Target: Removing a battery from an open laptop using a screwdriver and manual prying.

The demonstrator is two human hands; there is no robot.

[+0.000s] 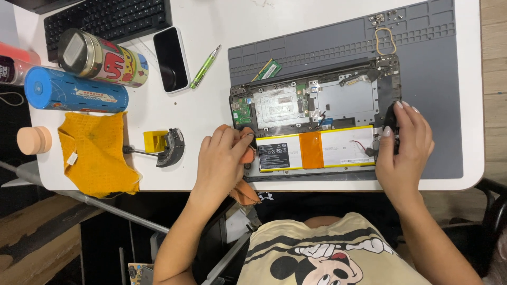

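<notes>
Orange cloth (247, 156) is bunched under the curled fingers of the left hand (222, 158), pressed against the left edge of the opened laptop (317, 121), just beside its white battery (338, 148). The right hand (404, 148) clasps the laptop's right edge, fingertips on a black part there. Left of the knuckles lies a yellow rag (95, 153) on the white table (211, 68).

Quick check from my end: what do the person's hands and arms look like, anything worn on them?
Both arms are bare to above the elbow; no gloves, watch or rings show. The left hand and right hand are uncovered; the right hand's nails are long with pale polish. A cream short-sleeved shirt with dark stripes and a cartoon print covers the torso.
</notes>
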